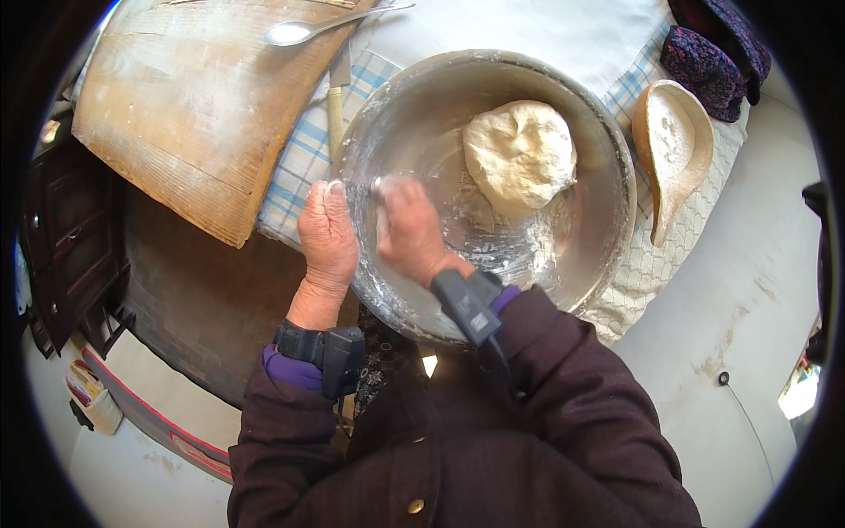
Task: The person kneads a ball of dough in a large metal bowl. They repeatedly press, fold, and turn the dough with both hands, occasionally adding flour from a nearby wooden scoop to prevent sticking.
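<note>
A wide metal basin [422, 162] smeared with flour and dough residue stands before me. In its far right part rests a large lump of pale dough [518, 158], its top creased. My left hand [328, 228] grips the basin's left rim, flour on its fingertips. Inside the basin, my right hand [409, 228] is against or close to the left inner wall, its fingers bent and blurred by motion. Whether it holds anything is hidden. Loose flour and dough scraps [538, 247] lie below the lump.
Left of the basin are a floured wooden board [191, 119], a metal spoon [290, 33] on it and a knife [335, 112] with a pale handle. At right, a gourd scoop [673, 145] holds flour on the cloth. Dark patterned fabric [706, 69] lies behind it.
</note>
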